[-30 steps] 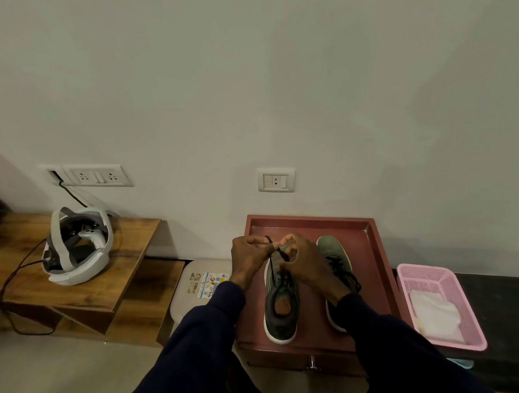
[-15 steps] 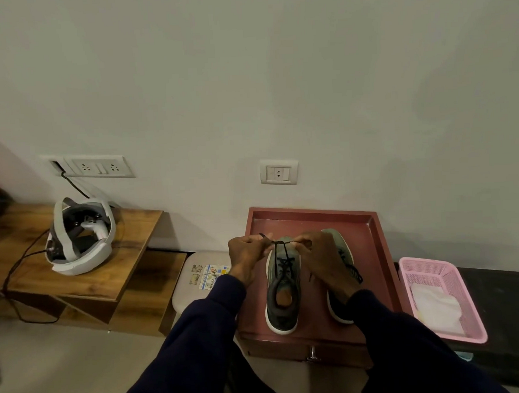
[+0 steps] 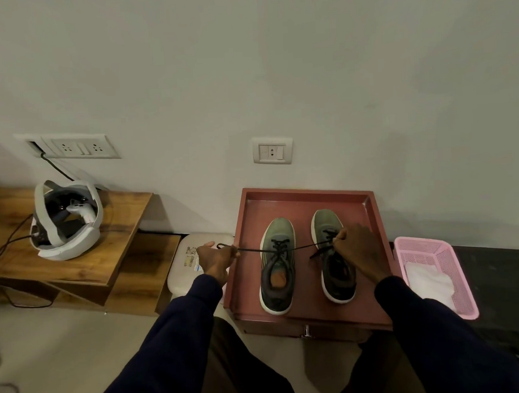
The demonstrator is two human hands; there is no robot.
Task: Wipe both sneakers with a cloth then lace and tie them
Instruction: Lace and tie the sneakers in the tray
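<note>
Fingers (image 3: 229, 253) of the left hand (image 3: 215, 260) pinch one lace end; the right hand (image 3: 359, 251) pinches the other. The lace (image 3: 252, 250) stretches taut across the left sneaker (image 3: 276, 264), standing in a tray (image 3: 306, 191).

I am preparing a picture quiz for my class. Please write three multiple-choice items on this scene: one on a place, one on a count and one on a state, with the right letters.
1. Where does the white cloth lie?
A. on the floor
B. over a chair
C. in the pink basket

2. How many sneakers stand on the tray?
A. one
B. two
C. three

3. How is the lace?
A. pulled taut
B. lying loose
C. tied in a bow

Answers:
1 C, it lies inside the basket.
2 B, the left sneaker and right sneaker stand side by side.
3 A, the left hand and right hand each pinch an end.
</note>
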